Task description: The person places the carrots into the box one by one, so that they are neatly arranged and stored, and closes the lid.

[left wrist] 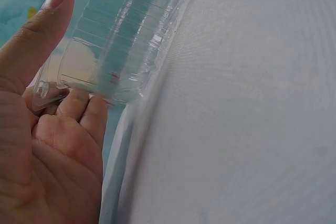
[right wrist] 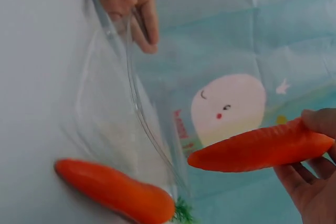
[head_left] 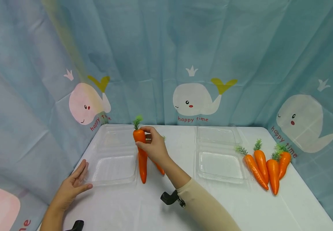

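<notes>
My right hand [head_left: 156,144] pinches an orange carrot [head_left: 139,136] with a green leafy top, near its thick end. In the right wrist view this carrot [right wrist: 252,150] hangs above the table, its tip towards the left hand. A second carrot [right wrist: 115,190] lies on the table beside a clear plastic clamshell box [head_left: 114,170], whose lid [head_left: 117,136] is folded back. An orange tip [head_left: 159,168] shows beside the right wrist, the rest hidden. At the box's left side is my left hand [head_left: 71,186], fingers extended along the rim and thumb spread apart.
Another clear clamshell box [head_left: 222,166] lies spread on the right half of the white table [head_left: 169,208]. Several carrots [head_left: 260,166] lie grouped to its right. A blue curtain [head_left: 143,64] with whale prints rises along the table's back and sides.
</notes>
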Motion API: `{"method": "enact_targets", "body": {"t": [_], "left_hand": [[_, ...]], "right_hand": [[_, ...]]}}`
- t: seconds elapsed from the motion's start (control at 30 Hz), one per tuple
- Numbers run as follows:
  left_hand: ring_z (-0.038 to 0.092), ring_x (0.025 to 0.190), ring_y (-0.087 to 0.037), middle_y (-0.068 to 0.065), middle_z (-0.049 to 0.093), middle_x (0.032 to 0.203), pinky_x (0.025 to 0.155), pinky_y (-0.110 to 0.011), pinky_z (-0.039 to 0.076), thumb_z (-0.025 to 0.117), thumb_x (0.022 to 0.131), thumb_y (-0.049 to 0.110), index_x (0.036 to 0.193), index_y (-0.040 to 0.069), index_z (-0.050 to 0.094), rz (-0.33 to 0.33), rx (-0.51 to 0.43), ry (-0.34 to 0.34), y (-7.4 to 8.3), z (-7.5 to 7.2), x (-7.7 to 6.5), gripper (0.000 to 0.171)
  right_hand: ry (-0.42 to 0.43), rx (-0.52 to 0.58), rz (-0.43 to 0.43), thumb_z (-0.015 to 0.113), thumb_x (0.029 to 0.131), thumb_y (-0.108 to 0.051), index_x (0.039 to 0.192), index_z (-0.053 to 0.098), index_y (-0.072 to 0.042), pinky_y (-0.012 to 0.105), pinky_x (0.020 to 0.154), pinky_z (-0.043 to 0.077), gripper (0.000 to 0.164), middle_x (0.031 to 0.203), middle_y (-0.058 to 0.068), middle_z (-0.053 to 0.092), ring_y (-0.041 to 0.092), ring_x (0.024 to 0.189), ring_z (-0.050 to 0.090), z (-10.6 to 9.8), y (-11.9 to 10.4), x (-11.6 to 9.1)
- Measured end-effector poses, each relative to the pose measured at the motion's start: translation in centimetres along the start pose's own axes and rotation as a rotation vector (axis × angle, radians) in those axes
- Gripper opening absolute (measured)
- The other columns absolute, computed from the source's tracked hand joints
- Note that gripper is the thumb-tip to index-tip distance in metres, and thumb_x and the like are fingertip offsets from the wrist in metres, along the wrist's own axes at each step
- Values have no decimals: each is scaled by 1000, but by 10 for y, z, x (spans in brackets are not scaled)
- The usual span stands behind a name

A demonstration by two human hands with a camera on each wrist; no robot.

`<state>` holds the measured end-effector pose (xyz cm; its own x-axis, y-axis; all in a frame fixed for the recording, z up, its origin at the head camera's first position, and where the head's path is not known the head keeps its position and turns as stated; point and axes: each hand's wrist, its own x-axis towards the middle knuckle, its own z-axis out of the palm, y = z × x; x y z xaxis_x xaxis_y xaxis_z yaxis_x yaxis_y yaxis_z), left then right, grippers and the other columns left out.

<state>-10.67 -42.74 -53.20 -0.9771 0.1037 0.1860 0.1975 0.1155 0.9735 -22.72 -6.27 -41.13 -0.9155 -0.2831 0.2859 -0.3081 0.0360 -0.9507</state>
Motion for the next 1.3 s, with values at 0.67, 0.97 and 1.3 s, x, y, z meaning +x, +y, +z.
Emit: {"method": "enact_targets", "body": {"t": [0.67, 0.97, 1.3], "left_hand": [[28, 143, 16, 8, 11, 172, 106, -6, 38, 73, 84, -17, 164, 4, 9, -23, 36, 27, 6, 2, 0, 104], [29, 141, 18, 8, 10, 172, 105, -7, 38, 72, 85, -17, 163, 1, 8, -33, 23, 35, 6, 7, -1, 103], [31, 142, 16, 9, 13, 171, 106, -6, 37, 73, 86, -14, 164, 5, 13, -44, 71, 50, 7, 6, 0, 100]], "right_hand": [[-220, -156, 36, 82, 90, -23, 135, 60, -34, 20, 77, 58, 52, 127, -17, 64, 2, 97, 62, 63, 25, -2], [-353, -247, 7, 81, 91, -22, 139, 59, -30, 16, 80, 56, 53, 129, -15, 64, 0, 101, 62, 82, 42, -1], [-412, -313, -22, 80, 91, -23, 143, 61, -27, 14, 85, 53, 55, 132, -15, 64, -1, 102, 61, 100, 48, 1]]}}
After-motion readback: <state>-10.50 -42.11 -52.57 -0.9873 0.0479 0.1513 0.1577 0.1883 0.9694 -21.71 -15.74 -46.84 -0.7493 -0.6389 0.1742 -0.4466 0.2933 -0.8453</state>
